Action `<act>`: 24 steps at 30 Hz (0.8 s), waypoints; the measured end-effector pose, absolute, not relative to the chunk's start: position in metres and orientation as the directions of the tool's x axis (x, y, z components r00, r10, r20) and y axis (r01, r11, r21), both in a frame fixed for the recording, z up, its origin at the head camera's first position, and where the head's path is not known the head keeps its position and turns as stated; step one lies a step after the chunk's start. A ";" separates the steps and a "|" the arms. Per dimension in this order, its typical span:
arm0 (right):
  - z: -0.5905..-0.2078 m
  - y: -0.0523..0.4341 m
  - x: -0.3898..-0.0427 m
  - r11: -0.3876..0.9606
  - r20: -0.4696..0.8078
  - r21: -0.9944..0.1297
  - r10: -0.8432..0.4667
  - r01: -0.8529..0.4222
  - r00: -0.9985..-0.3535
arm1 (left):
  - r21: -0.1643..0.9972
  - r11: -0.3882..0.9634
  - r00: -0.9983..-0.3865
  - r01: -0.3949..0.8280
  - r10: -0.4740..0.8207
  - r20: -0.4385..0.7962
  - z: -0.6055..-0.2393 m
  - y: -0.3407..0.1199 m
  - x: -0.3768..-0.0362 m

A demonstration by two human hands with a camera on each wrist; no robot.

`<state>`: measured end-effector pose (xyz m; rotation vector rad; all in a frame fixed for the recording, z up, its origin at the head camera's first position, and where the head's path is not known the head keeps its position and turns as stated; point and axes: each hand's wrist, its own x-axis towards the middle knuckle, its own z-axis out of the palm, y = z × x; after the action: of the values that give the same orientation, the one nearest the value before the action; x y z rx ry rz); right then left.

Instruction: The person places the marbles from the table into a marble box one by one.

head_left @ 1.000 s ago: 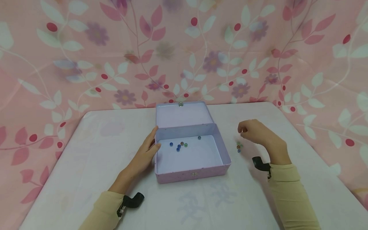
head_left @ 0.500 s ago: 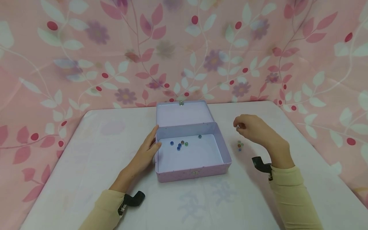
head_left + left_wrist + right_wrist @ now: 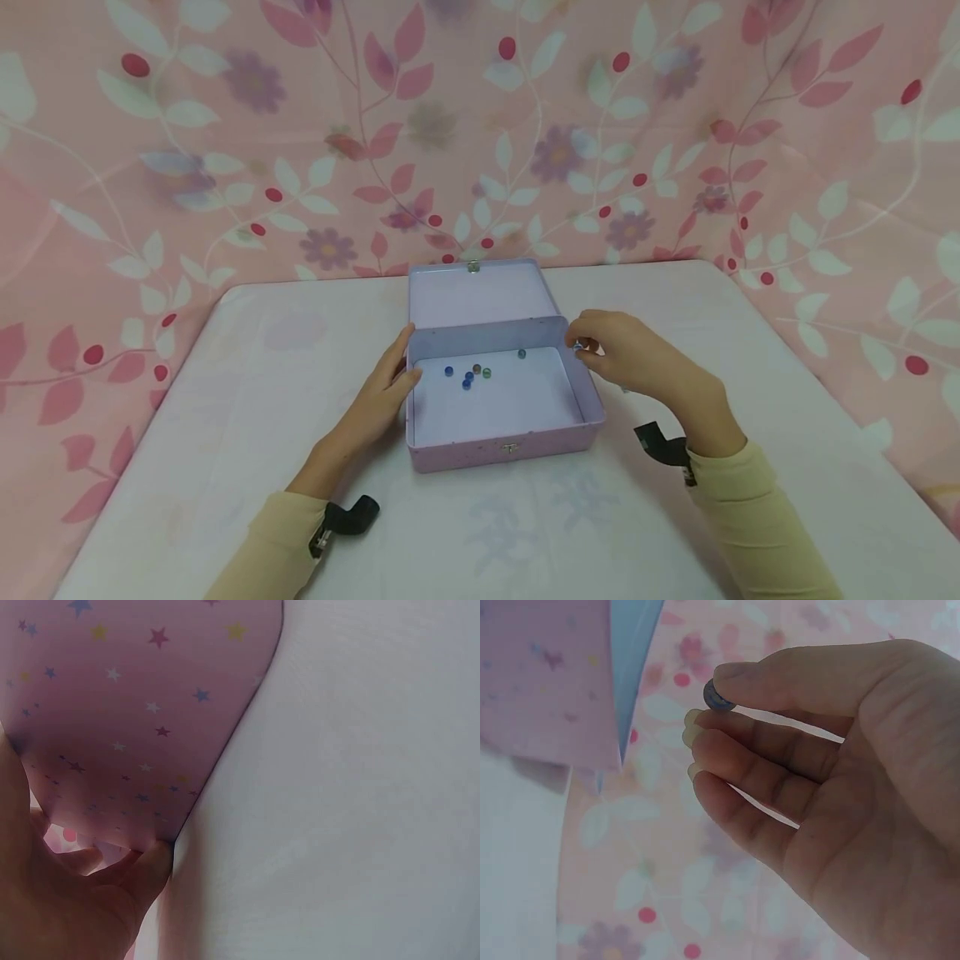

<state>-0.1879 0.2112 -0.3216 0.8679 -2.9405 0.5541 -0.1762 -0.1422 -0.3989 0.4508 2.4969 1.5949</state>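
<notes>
A lilac tin box (image 3: 465, 457) stands on the white-covered table with its lid (image 3: 476, 298) tipped back. Several marbles, blue, green and brownish, lie on its floor, among them a blue marble (image 3: 448, 371) and a green marble (image 3: 487, 373). My left hand (image 3: 378, 392) holds the box's left side, thumb at the rim and fingers along the outer wall. In the left wrist view its fingers (image 3: 154, 862) reach the star-printed wall's edge. My right hand (image 3: 630, 354) pinches a dark bluish marble (image 3: 719, 696) between thumb and forefinger, over the box's right rim.
On the table right of the box, a small bit of the loose marbles (image 3: 626, 389) shows below my right hand, which hides the others. A pink floral cloth (image 3: 480, 142) hangs behind the table.
My right hand has moved left from above the loose marbles to the box's right rim, with a marble in its fingertips. The left hand stays at the box.
</notes>
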 end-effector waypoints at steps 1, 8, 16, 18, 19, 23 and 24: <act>-0.323 0.208 -0.187 0.775 0.123 -0.332 -0.530 -0.538 -0.839 | 0.904 0.390 -0.945 0.173 0.326 0.040 -0.399 -0.142 -0.176; -0.333 0.190 -0.183 0.753 0.077 -0.334 -0.578 -0.567 -0.812 | 0.907 0.382 -0.942 0.179 0.332 0.046 -0.399 -0.142 -0.176; -0.347 0.175 -0.183 0.739 0.036 -0.306 -0.621 -0.600 -0.783 | 0.905 0.383 -0.940 0.186 0.337 0.051 -0.399 -0.142 -0.176; -0.352 0.171 -0.184 0.734 0.026 -0.296 -0.633 -0.611 -0.773 | 0.905 0.382 -0.940 0.187 0.336 0.053 -0.398 -0.142 -0.176; -0.354 0.169 -0.184 0.733 0.018 -0.295 -0.637 -0.612 -0.771 | 0.905 0.382 -0.941 0.186 0.335 0.052 -0.398 -0.142 -0.175; -0.365 0.162 -0.187 0.742 -0.023 -0.296 -0.636 -0.602 -0.772 | 0.905 0.383 -0.941 0.185 0.333 0.052 -0.398 -0.142 -0.176; -0.367 0.161 -0.187 0.745 -0.034 -0.291 -0.635 -0.600 -0.772 | 0.905 0.383 -0.941 0.186 0.333 0.052 -0.398 -0.142 -0.176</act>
<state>-0.1869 0.1610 -0.3673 1.0868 -3.0558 0.4365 -0.1759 -0.1421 -0.3985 0.4715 2.4951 1.6039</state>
